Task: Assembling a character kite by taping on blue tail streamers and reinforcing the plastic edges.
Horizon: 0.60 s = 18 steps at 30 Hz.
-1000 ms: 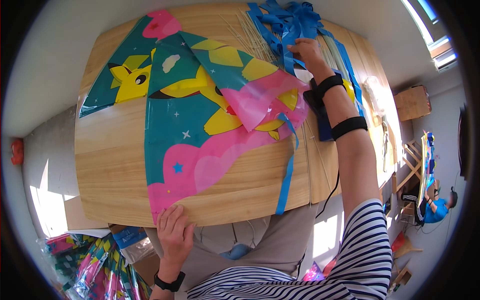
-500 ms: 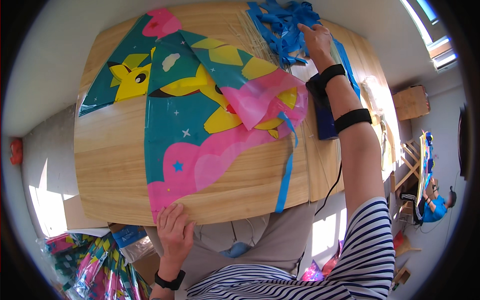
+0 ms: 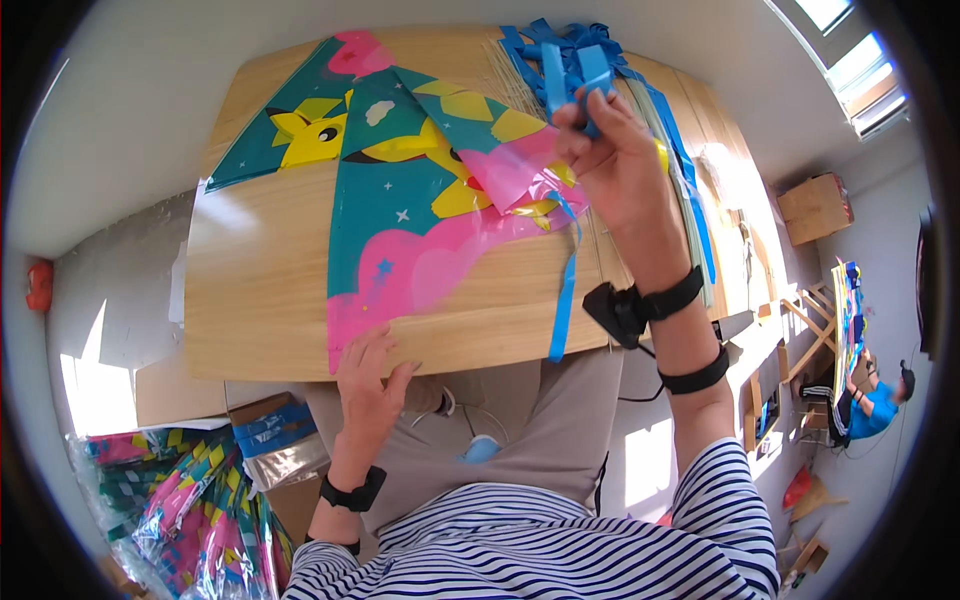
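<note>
A printed plastic kite sheet [image 3: 400, 240], teal, pink and yellow with a cartoon figure, lies on the wooden table, its right part folded over. My left hand [image 3: 370, 385] rests at the sheet's near corner by the table edge, fingers stretched out and thumb apart. Raised over the far right of the table, my right hand [image 3: 625, 165] is closed on a blue ribbon [image 3: 594, 66], pinched between thumb and fingers. Another blue ribbon [image 3: 566, 300] trails from the folded part of the sheet toward the near edge. Behind my right hand lies a heap of blue ribbons [image 3: 545, 40].
Thin pale sticks [image 3: 512, 85] lie beside the ribbon heap. Below the table at left, more printed sheets [image 3: 190, 510] in clear plastic fill the floor next to a cardboard box [image 3: 285, 405]. Another person [image 3: 876, 412] works at the far right, near a carton [image 3: 815, 208].
My right hand has drawn back toward me from the ribbon heap, now with a blue ribbon in its fingers. My left hand has stayed at the sheet's corner; the whole view has shifted.
</note>
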### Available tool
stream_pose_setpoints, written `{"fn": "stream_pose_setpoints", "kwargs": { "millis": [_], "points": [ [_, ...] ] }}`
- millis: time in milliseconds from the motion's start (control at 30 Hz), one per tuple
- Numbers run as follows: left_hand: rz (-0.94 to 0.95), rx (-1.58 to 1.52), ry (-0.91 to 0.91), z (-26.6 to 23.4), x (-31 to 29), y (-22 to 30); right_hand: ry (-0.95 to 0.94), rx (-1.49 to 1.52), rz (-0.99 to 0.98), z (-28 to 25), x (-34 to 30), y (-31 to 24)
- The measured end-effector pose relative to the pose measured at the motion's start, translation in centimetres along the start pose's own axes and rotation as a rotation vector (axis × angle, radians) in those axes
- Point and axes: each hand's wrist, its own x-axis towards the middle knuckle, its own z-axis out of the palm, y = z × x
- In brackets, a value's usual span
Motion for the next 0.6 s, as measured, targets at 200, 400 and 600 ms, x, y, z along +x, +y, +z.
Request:
{"fn": "stream_pose_setpoints", "kwargs": {
  "millis": [200,400,600],
  "points": [
    [-0.411,-0.796,-0.101,-2.1,-0.9,4.2,0.055,-0.059,0.543,6.2,-16.7,12.3],
    [-0.604,-1.088,-0.323,-1.4,-5.4,4.7,0.074,-0.163,0.544,6.8,-22.3,14.6],
    [-0.569,-1.139,-0.266,-0.5,-6.8,4.8,0.139,-0.087,0.507,7.2,-24.2,13.8]
  ]
}}
